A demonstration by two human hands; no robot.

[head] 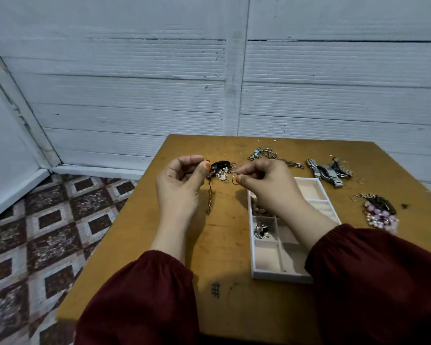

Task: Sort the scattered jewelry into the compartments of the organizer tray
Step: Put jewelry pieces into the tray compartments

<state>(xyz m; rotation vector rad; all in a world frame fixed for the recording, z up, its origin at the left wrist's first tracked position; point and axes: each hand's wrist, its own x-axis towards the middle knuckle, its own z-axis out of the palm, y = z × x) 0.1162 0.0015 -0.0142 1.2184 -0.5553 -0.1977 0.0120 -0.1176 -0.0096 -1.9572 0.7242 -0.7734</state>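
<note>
Sitting nearest on the counter [217, 245]: white organizer tray [281, 275]. Over its far end, right hand [266, 185] pinching a small gold ring [234, 181]; left hand [179, 185] pinching a dangling gold chain [210, 197]. Beyond, tangled jewelry pile [222, 170], watches [327, 171].

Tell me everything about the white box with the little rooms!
The organizer tray is a shallow white rectangle with thin dividers and a pale pink lining. It lies flat on the wooden table. One left compartment holds a dark and silver piece, another what look like beads; the near ones look empty. The right hand and forearm cross over it, hiding part.
</note>
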